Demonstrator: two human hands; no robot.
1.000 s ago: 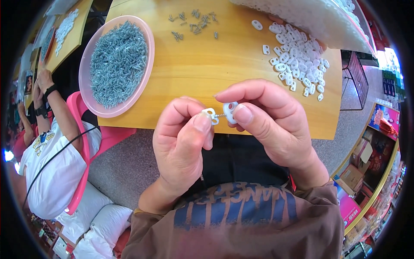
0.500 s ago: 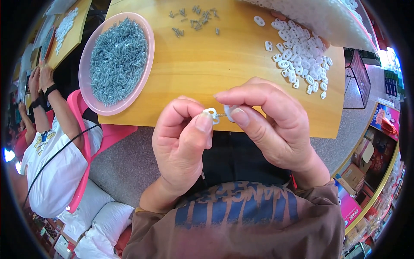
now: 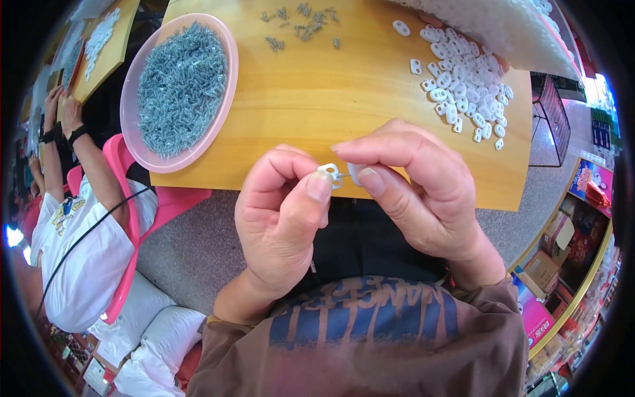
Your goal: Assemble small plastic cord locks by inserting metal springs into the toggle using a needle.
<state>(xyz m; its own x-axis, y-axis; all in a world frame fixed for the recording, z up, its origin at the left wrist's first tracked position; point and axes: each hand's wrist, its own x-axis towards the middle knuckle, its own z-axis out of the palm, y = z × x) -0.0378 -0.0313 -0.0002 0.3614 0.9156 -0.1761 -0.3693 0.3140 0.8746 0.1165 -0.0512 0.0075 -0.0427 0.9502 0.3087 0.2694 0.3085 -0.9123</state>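
One brown garment (image 3: 390, 367), large blue lettering across it, fills six o'clock. Just beyond, near the centre, the left hand (image 3: 278, 212) pinches a white holed piece (image 3: 329, 170) between thumb and bent index finger. The right hand (image 3: 423, 192), index finger arched above, has its thumb pressed on a second white piece (image 3: 352, 173), mostly hidden, its other fingers unseen. A coiled metal part (image 3: 344, 175) bridges the two pieces; the hands face each other probably to keep it in line.

On the table (image 3: 297, 99), a pink bowl (image 3: 130, 109) of metal parts sits at ten o'clock and a pile of white pieces (image 3: 469, 79) at two, likely for easy reach. Loose metal parts (image 3: 317, 25) lie at twelve.

Farther out, a co-worker (image 3: 86, 264) in white sits toward nine. A magenta package (image 3: 537, 321) at four o'clock bears pale characters; a blue-and-magenta box (image 3: 587, 175) near three carries print too small to tell.
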